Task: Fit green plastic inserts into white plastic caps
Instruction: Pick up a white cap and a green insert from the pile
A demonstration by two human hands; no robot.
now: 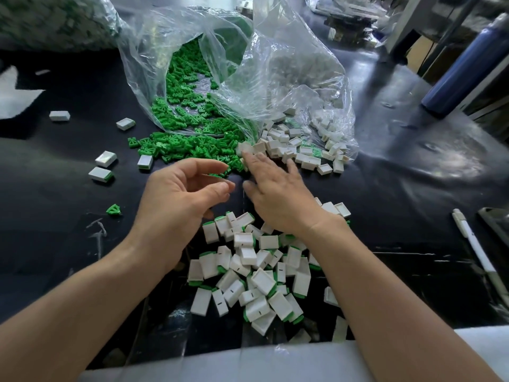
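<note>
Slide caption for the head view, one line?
Right hand touches loose white caps beside spilled green inserts; left hand hovers open; assembled caps piled nearest.

Inserts bag lies left of caps bag, behind assembled pile.

— Does the right hand grip a white cap?
— I cannot tell; its fingertips are blurred there.
— What else is incomplete?
— The blue bottle and the pen are cut by the right edge. The right wrist hides part of the pile of caps.
</note>
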